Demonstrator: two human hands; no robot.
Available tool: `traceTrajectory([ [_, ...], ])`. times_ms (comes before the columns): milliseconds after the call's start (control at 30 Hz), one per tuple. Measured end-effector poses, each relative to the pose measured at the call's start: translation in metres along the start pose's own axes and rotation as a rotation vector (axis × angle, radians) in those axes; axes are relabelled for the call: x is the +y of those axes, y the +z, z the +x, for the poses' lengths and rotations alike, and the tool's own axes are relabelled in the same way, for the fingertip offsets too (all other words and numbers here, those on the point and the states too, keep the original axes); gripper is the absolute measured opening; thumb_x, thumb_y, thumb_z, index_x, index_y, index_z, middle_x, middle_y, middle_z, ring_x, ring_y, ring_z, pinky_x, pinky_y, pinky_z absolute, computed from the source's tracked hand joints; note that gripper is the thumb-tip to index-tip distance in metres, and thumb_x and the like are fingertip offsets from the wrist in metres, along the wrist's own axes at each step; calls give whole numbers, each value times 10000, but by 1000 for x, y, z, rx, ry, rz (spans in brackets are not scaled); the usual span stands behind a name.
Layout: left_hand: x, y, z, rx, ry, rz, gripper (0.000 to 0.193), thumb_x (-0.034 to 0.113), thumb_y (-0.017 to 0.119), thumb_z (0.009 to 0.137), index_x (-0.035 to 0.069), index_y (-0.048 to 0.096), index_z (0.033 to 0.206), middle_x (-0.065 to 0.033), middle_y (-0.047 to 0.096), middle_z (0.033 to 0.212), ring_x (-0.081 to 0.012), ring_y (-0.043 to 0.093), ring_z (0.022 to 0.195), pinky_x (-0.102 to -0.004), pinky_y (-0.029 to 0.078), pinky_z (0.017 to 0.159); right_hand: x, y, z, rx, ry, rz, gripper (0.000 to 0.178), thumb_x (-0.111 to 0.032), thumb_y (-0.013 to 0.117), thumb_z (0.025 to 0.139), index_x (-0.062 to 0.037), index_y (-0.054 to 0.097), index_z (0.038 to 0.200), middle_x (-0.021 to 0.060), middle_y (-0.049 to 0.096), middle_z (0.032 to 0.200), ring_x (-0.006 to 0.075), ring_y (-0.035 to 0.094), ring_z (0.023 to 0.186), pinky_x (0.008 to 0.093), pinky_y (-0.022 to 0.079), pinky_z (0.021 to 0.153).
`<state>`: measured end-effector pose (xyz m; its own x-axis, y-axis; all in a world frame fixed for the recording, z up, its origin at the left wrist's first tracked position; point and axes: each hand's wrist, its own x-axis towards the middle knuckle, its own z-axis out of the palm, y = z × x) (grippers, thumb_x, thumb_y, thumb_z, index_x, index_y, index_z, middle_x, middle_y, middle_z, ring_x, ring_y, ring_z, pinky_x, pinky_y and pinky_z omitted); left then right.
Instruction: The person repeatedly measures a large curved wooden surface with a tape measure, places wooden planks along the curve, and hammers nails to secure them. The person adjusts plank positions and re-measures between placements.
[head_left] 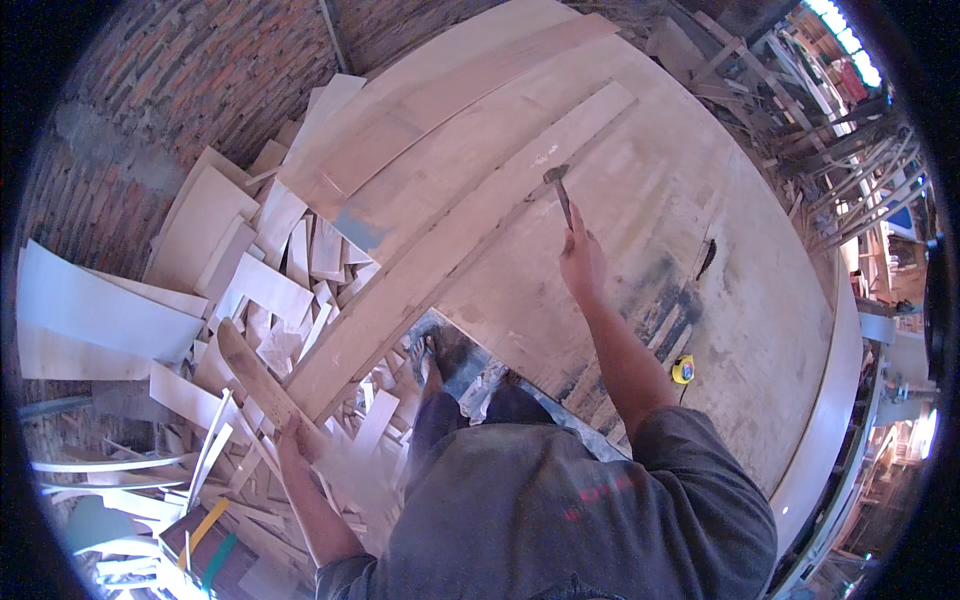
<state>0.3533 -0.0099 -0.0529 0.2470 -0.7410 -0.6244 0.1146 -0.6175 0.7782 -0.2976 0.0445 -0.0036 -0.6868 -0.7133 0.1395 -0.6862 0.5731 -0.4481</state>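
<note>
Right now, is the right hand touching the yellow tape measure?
Apart. The head view shows the right hand gripping the hammer, with wooden surface visible between it and the yellow tape measure.

The person's right forearm [628,362] stretches well forward, bare and slanting toward the left, ending in a right hand [583,258] curled in a grip, with one finger pointing forward. Lower and well apart on the other side, the left forearm [325,510] also angles forward and outward, and its left hand [292,438] is closed in a grip, though its fingertips are hard to make out.
</note>
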Motion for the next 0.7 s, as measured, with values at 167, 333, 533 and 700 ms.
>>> traceTrajectory([
  [167,-12,-28,-4,-8,-40,-24,587,229,824,783,45,534,1258,-79,646,1086,-228,631,982,-400,532,841,-18,19,23,-13,-41,-85,631,-147,524,969,-318,274,1522,205,602,919,405,638,800,526,513,693],
  [333,-9,-25,-8,29,-116,-1,635,235,833,770,56,516,1290,-75,643,1106,-233,625,989,-399,523,864,-14,31,35,2,-40,-210,612,-187,530,971,-405,306,1498,130,611,906,352,640,774,488,516,666],
  [533,-20,-41,10,24,-149,16,685,243,849,751,61,503,1314,-78,633,1137,-245,616,1015,-409,517,877,-10,31,39,33,-30,-114,648,-156,532,951,-409,300,1501,133,613,914,365,636,778,494,519,692],
  [700,-21,-43,17,-17,-197,-33,672,234,841,761,58,507,1317,-77,631,1136,-246,609,1029,-414,516,876,-6,39,39,10,-33,-99,622,-160,533,960,-391,321,1497,150,619,905,378,639,797,499,510,709],
])
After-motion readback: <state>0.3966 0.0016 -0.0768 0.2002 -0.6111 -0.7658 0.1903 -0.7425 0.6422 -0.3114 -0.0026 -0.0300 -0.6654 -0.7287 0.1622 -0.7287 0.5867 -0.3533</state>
